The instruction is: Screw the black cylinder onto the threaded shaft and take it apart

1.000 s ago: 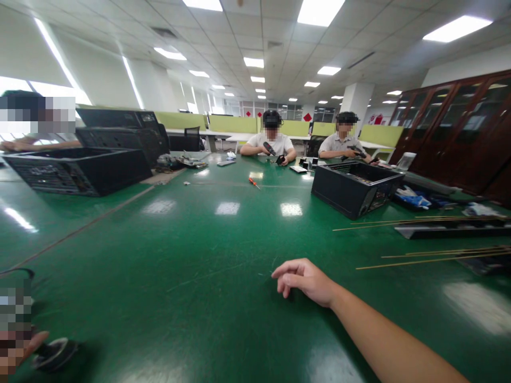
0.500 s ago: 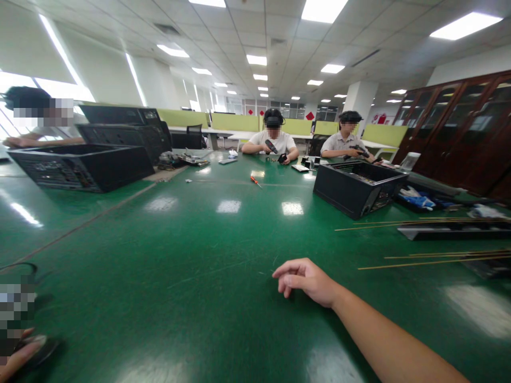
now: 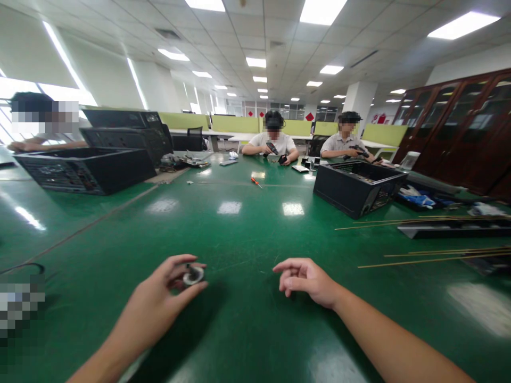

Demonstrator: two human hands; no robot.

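Observation:
My left hand (image 3: 159, 298) is raised over the green table (image 3: 239, 239), with its thumb and fingers curled around a small round object (image 3: 194, 275). That object has a pale, ring-like rim and a dark knob or stem in its middle; its exact kind is not clear. Across a gap to the right, my right hand (image 3: 303, 282) rests on or just above the tabletop. Its fingers are loosely bent and apart, and nothing is in them. An orange-handled screwdriver (image 3: 256, 182) lies farther off on the table.
Black computer cases stand at the left (image 3: 85, 170) and right (image 3: 355, 186). Thin yellowish rods (image 3: 419, 259) and a dark metal channel (image 3: 455, 230) lie at the right. Two people sit opposite, one holding a power drill (image 3: 272, 148); another person (image 3: 48, 127) is at far left.
My left hand has come in from the lower left edge to the middle front, bringing the small round object along. My right hand has stayed nearly still.

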